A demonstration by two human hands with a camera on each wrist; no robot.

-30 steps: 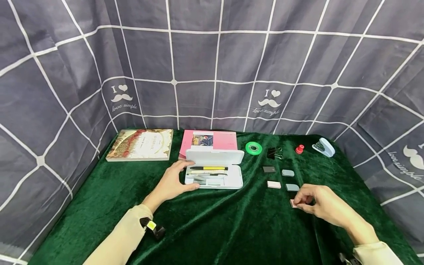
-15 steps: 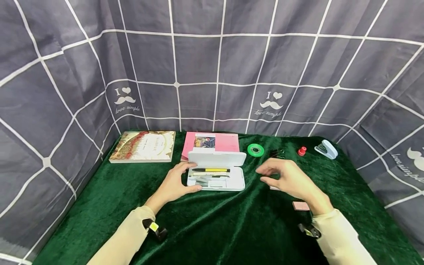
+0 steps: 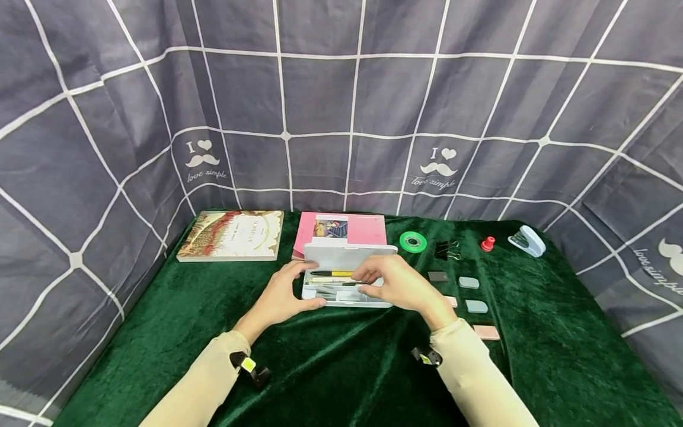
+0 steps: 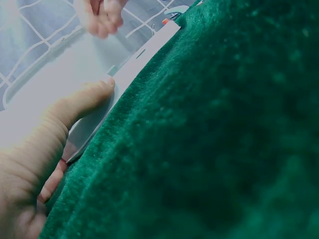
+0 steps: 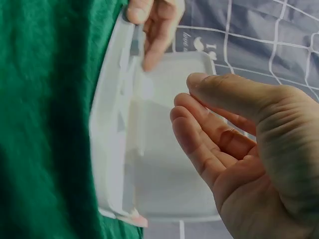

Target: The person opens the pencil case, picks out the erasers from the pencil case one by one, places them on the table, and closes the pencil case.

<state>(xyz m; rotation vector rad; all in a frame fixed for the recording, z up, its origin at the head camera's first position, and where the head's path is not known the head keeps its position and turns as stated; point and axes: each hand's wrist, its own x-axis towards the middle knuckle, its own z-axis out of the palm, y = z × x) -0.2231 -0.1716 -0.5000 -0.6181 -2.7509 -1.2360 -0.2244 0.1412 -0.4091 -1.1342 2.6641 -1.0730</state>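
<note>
The right hand point(image 3: 397, 284) is now hovering over the right half of the open white case point(image 3: 347, 279); a second ago it was down at the near right of the tabletop point(image 3: 331, 362), pinching at a pink eraser point(image 3: 486, 332), and half a second ago it was crossing midway toward the case. That eraser is lying flat on the green cloth where the hand was, so it has been let go rather than carried. In the right wrist view the fingers point(image 5: 209, 134) are loosely curled with nothing between them and the thumb; I am reading this hand as empty and relaxed.

The left hand point(image 3: 283, 293) is holding the same post as before: thumb along the near wall of the case, fingers against its left end, steadying it. The left wrist view is showing the thumb point(image 4: 84, 99) pressed flat on the white plastic.

The case is sitting mid-tabletop, lid point(image 3: 347, 256) raised toward the pink book point(image 3: 347, 228), with a yellow pen point(image 3: 333, 273) and other pens inside.

Judgement: the work is shifting from the loose erasers to the case itself or its contents. Remaining erasers: dark one point(image 3: 437, 276), two grey point(image 3: 469, 282) point(image 3: 476, 306), all right of the case, untouched.
</note>
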